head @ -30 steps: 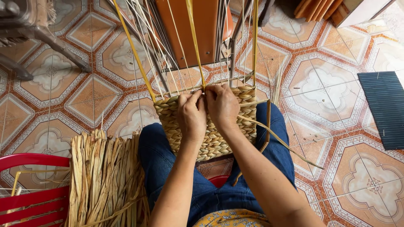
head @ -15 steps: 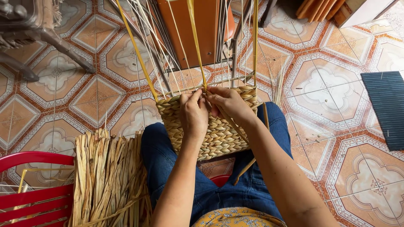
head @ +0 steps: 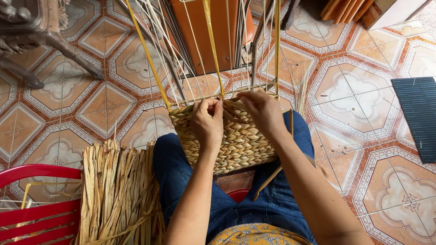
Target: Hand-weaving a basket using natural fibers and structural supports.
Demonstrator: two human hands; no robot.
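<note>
The half-woven basket of pale tan braided straw (head: 227, 136) lay across our lap on the blue denim trousers (head: 272, 199), its finished rows facing us and its open top edge pointing away toward the floor. We judged the work to be partly done: a broad band of tight plaited rows was already built up, while the long yellow and cream upright stakes (head: 213, 50) stood bare well above the last row, so a good height seemed left to weave. Our left hand (head: 208, 122) was curled closed at the top edge, fingertips pinched on a strand at the newest row, with the palm resting on the woven wall. Our right hand (head: 263, 111) was bent over the same edge just beside it, fingers folded down onto the rim; what exactly it held under the fingers we could not tell. A loose thin straw strand (head: 272, 177) trailed down from the basket past our right forearm. To our left a thick bundle of dried flat straw leaves (head: 118, 190) lay on the red plastic slatted chair (head: 36, 213), near at hand. The orange and cream patterned floor tiles (head: 354, 113) spread all around, with a dark ribbed mat (head: 420, 113) well apart on the right and an orange wooden board (head: 213, 27) behind the stakes, whose crowded spread hemmed in both hands.
</note>
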